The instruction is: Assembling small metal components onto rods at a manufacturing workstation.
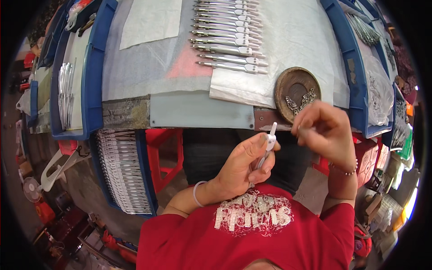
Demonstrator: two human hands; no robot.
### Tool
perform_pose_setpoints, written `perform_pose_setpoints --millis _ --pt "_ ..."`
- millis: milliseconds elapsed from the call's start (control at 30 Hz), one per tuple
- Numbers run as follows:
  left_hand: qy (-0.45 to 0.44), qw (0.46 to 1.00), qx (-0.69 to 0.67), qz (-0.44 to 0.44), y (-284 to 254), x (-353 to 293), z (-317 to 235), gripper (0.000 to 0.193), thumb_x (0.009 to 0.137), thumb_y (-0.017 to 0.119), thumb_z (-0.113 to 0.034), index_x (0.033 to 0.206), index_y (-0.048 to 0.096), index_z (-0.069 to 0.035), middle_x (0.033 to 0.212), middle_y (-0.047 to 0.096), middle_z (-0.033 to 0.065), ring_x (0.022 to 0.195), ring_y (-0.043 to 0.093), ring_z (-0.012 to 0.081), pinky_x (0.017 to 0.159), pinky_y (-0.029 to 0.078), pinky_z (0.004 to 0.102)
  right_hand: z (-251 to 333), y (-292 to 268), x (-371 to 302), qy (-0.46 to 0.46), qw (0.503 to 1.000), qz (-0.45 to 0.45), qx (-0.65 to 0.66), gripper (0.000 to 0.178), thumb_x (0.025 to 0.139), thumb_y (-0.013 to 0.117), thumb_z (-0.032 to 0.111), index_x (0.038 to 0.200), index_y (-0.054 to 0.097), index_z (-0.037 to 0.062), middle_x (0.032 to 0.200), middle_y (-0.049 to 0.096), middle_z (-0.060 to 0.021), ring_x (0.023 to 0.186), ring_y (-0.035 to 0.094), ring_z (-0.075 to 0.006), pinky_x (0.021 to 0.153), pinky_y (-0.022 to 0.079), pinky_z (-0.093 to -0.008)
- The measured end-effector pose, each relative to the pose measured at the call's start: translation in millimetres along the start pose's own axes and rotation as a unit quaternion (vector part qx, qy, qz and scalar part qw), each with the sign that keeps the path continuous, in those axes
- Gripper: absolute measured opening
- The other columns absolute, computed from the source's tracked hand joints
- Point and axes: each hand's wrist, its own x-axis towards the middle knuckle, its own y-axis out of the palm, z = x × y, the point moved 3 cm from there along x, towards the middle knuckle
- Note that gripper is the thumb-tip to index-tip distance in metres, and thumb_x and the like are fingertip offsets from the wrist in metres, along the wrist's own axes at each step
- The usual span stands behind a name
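Observation:
Upright in my left hand [247, 162] is a drawing compass [271, 142], its white head and short handle sticking up past my thumb and fingers. Its metal legs are mostly hidden in my palm. My right hand [327, 132] is raised to the right of it, apart from the compass, with thumb and fingertips pinched together. Whatever the pinch may hold is too small to make out. Just beyond that hand, a round brown dish [282, 85] carries small metal screws [307, 97]. A row of similar compasses [231, 49] lies side by side on the table.
White sheeting [301, 36] covers the table. Blue trays stand at both sides; the left tray [92, 85] holds thin metal parts [66, 94], the right tray [348, 58] bagged parts [375, 87]. Below left is a crate of stacked compasses [123, 173] beside a red stool [164, 155].

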Motion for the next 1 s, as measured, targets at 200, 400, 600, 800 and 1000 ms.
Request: perform_pose_setpoints --millis 200,400,600,800,1000 --pt "-0.003 1.0 -0.004 0.001 6 1 -4 0.029 0.095 0.042 -0.035 0.102 0.045 -0.007 0.063 0.05 0.0032 0.038 0.027 0.0038 0.038 0.024 0.0179 -10 26 -8 0.109 0.965 0.074 0.227 0.014 0.077 0.056 -0.005 0.089 0.049 -0.0011 0.079 0.059 -0.0047 0.065 0.058 -0.0068 0.057 0.047 -0.0181" --pt "0.0 1.0 0.001 -0.004 8 1 -2 0.027 0.095 0.043 -0.033 0.1 0.044 -0.007 0.063 0.049 0.003 0.039 0.028 0.0043 0.038 0.025 0.0179 -8 33 -9 0.096 0.968 0.056 0.225 0.016 0.078 0.055 -0.006 0.089 0.046 0.0012 0.075 0.055 -0.0011 0.064 0.055 -0.0045 0.056 0.046 -0.0174" --pt "0.013 0.996 0.084 -0.03 6 2 -2 0.029 0.095 0.041 -0.037 0.103 0.042 -0.009 0.062 0.045 0.0007 0.039 0.029 0.0049 0.039 0.025 0.0182 -9 34 -12 0.076 0.986 0.005 0.149 0.02 0.077 0.055 -0.005 0.09 0.042 0.0021 0.075 0.053 -0.0004 0.064 0.052 -0.0032 0.058 0.044 -0.0191" --pt "0.005 0.998 0.048 -0.049 1 5 -1 0.02 0.094 0.046 -0.031 0.096 0.044 -0.01 0.063 0.047 0.0011 0.04 0.029 0.0041 0.039 0.025 0.0171 -17 39 -5 0.001 0.999 -0.017 0.027 0.025 0.077 0.053 -0.004 0.1 0.045 -0.0002 0.077 0.051 0.0005 0.07 0.051 -0.0038 0.063 0.043 -0.0195" --pt "-0.085 0.995 -0.037 -0.022 -4 2 6 0.034 0.095 0.039 -0.04 0.094 0.047 -0.007 0.058 0.046 -0.0009 0.037 0.03 0.0034 0.038 0.026 0.0197 -36 37 -5 0.063 0.972 0.083 0.21 0.023 0.083 0.053 0.0 0.105 0.048 -0.0008 0.088 0.051 -0.0016 0.079 0.05 -0.0042 0.07 0.043 -0.0189"
